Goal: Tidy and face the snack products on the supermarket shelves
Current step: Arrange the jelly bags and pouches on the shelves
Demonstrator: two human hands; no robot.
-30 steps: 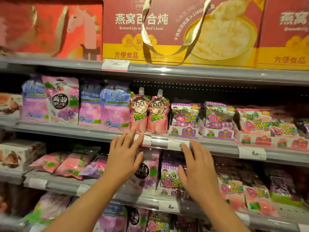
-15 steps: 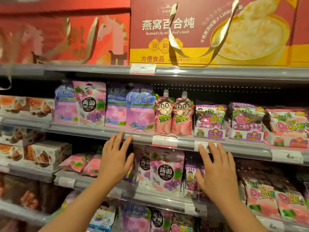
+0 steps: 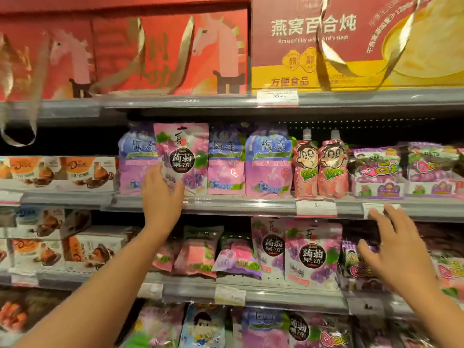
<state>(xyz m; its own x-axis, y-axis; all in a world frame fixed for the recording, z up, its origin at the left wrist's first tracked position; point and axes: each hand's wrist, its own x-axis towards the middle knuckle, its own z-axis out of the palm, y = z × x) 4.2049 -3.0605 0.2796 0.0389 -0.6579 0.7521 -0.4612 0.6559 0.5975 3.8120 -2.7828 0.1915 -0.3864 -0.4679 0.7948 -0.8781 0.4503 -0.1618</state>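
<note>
Left hand (image 3: 160, 194) was raised to the middle shelf with its fingers straight and spread, reaching at the lower left corner of a pink and purple grape konjac jelly pouch with a black round label (image 3: 181, 159), apparently touching it though contact could not be made out for certain; it gripped nothing; right hand (image 3: 396, 249) hovered flat and relaxed, fingers loose, in front of the lower shelf near the right, holding nothing either. That pouch stood upright at the front of the grey metal middle shelf (image 3: 238, 204), overlapping a blue and pink plum jelly bag (image 3: 134, 162) on its left, with two more of the same blue and pink bags (image 3: 251, 162) on its right; it looked out of place, since matching grape pouches (image 3: 311, 252) stood on the shelf below. By my judgement such a pouch would be light, soft and crinkly, its glossy film somewhat slippery and its loose contents shifting; it should be pinched by the top seam or taken by both side edges, not squeezed at the belly. Farther right, two pink spouted drink pouches with cartoon faces (image 3: 320, 167) stood side by side, and open white and purple cardboard display trays (image 3: 379, 187) held purple gummy sweet packets (image 3: 376, 164), stacked to the trays' rims.
</note>
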